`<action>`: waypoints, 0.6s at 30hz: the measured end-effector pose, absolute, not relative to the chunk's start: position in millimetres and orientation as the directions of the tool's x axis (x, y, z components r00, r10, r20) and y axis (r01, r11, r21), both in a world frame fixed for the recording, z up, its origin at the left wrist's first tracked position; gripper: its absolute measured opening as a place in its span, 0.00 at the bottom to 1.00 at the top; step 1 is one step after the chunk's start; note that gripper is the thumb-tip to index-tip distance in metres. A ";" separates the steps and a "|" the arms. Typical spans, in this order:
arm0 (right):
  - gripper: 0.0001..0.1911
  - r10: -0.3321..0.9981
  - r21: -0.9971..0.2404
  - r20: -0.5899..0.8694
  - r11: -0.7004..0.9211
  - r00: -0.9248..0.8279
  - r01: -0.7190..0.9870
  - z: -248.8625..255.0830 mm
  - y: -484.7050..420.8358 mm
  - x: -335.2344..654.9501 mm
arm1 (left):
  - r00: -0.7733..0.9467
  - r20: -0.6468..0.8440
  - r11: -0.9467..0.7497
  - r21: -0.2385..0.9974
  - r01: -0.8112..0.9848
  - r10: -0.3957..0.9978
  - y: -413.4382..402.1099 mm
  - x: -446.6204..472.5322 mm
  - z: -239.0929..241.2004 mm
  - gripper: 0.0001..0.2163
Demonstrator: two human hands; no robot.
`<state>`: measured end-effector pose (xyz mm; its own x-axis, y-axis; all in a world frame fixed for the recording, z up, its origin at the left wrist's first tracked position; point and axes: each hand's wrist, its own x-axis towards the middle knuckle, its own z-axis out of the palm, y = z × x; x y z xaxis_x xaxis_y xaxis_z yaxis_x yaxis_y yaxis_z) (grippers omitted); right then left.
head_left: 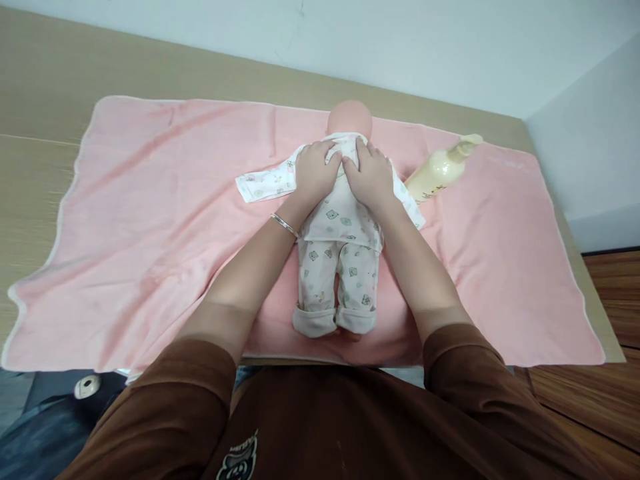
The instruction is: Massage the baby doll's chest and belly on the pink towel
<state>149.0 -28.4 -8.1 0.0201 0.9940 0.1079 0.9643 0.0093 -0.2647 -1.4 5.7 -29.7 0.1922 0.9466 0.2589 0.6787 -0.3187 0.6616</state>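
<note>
I wear one camera on my head, and it looks forward and steeply down, along my own arms [240, 280]. My shirt [350, 420] is the nearest thing to it and fills the side at 6 o'clock. My left hand [316, 170] and right hand [371, 175] come farther off, at 11 and 1 o'clock from the centre. I see the doll [345, 223] from above, from its foot end. The view is wide: both ends of the blanket [160, 180] fit in, at 9 and 3 o'clock. The table [45, 73] has its far edge sloping from 10 down to 2 o'clock; behind it stands the wall [400, 53], around 12 and 1.
</note>
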 end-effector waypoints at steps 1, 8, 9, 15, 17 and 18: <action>0.38 0.995 -0.256 0.102 0.006 0.021 0.967 -7.2 -28.8 148.5 | 0.192 0.258 -0.318 0.665 0.676 0.947 5.2 -1.2 -29.2 0.23; 0.38 0.994 -0.272 0.106 0.024 0.005 0.962 -7.5 -27.3 150.7 | 0.228 0.204 -0.306 0.636 0.709 0.952 0.1 -0.3 -17.1 0.22; 0.38 0.994 -0.279 0.111 0.031 0.000 0.960 -7.4 -26.8 152.2 | 0.245 0.198 -0.315 0.622 0.717 0.949 -3.1 0.7 -13.3 0.21; 0.36 0.994 -0.316 0.107 0.068 -0.035 0.946 -1.4 -23.4 162.7 | 0.333 0.188 -0.381 0.521 0.764 0.924 -40.3 18.7 11.9 0.21; 0.36 0.995 -0.314 0.093 0.066 -0.038 0.947 0.5 -22.6 164.1 | 0.343 0.199 -0.396 0.507 0.765 0.918 -50.1 24.4 16.1 0.22; 0.36 0.995 -0.306 0.088 0.064 -0.039 0.950 1.1 -22.5 164.3 | 0.347 0.204 -0.402 0.507 0.762 0.915 -52.6 25.8 17.1 0.22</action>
